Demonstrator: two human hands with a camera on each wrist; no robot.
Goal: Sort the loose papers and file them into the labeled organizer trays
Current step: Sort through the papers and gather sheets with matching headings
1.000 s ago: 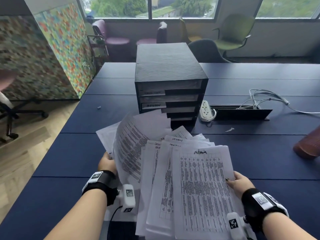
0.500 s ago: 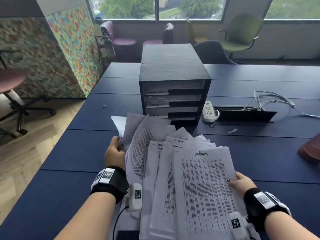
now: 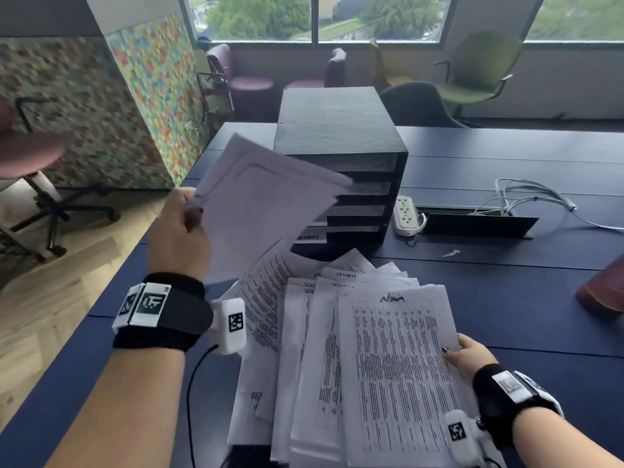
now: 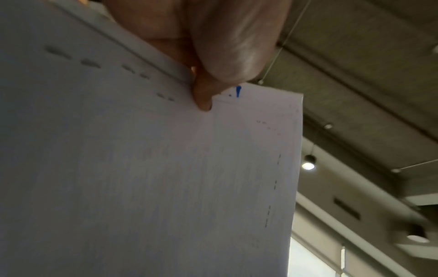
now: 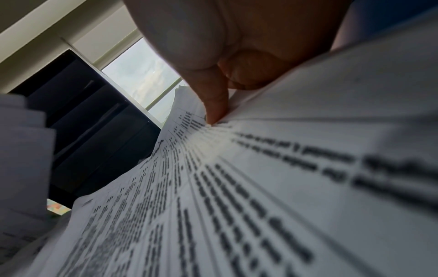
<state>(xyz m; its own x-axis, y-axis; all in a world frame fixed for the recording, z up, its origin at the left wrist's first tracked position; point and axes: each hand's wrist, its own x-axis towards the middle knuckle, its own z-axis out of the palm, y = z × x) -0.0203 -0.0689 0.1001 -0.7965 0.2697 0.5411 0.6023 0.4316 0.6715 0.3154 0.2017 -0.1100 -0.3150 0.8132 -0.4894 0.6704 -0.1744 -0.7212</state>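
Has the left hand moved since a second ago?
Yes. The left hand has risen from the fanned stack, lifting a few sheets up in front of the black organizer.

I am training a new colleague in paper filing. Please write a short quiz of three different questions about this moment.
1. True or false: the left hand holds sheets lifted in front of the black organizer.
2. Which word is handwritten on the top sheet of the fan in the right hand? A) admin B) payroll C) legal
3. Fill in: the white power strip lies on the ____ beside the organizer.

Key: 1 true; 2 A; 3 table.
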